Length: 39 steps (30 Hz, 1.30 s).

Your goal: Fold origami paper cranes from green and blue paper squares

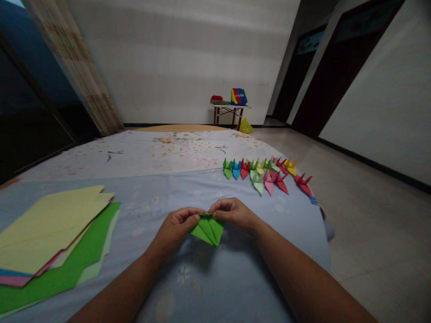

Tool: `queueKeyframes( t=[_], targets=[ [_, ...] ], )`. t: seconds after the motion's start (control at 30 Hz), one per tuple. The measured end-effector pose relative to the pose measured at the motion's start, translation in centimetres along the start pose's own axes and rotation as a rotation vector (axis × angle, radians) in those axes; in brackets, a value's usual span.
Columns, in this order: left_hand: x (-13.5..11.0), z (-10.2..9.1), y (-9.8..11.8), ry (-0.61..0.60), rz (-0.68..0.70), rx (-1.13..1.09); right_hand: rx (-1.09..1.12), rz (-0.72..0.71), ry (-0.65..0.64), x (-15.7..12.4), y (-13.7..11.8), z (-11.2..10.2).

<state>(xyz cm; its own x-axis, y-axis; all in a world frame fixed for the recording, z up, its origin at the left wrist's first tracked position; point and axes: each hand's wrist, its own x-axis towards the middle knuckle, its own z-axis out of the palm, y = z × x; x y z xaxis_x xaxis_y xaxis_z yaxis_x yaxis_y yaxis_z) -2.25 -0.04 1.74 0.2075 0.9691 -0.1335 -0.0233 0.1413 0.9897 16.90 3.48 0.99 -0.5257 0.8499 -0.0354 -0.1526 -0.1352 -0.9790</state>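
Observation:
A folded green paper piece (208, 229) is held just above the light blue cloth (235, 278), pointed end toward me. My left hand (178, 224) pinches its upper left edge with closed fingers. My right hand (232, 212) pinches the upper right edge, fingertips nearly meeting the left hand's. Both forearms reach in from the bottom of the view.
A stack of coloured paper sheets (50, 233), yellow on top of green, lies at the left. Several finished paper cranes (266, 175) in mixed colours sit in rows at the right, close to the cloth's edge. A small table (230, 110) with things on it stands by the far wall.

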Motion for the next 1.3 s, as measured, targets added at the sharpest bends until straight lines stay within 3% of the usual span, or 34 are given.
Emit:
queueKeyframes(
  t=[0.4, 0.7, 0.9, 1.07, 1.3],
  targets=[
    [-0.19, 0.24, 0.1, -0.011, 0.008, 0.01, -0.04, -0.018, 0.015, 0.27, 0.56, 0.16],
    [-0.22, 0.46, -0.02, -0.027, -0.04, -0.004, -0.257, -0.087, -0.009, -0.12, -0.04, -0.07],
    [-0.36, 0.52, 0.28, 0.006, -0.008, 0.064, -0.233, -0.091, 0.013, 0.19, -0.13, -0.4],
    [-0.17, 0.37, -0.18, -0.02, 0.039, 0.127, -0.223, 0.015, -0.005, 0.19, 0.17, -0.23],
    [-0.15, 0.22, 0.16, -0.065, 0.014, 0.166, -0.092, 0.029, 0.004, 0.1, 0.24, -0.16]
  ],
)
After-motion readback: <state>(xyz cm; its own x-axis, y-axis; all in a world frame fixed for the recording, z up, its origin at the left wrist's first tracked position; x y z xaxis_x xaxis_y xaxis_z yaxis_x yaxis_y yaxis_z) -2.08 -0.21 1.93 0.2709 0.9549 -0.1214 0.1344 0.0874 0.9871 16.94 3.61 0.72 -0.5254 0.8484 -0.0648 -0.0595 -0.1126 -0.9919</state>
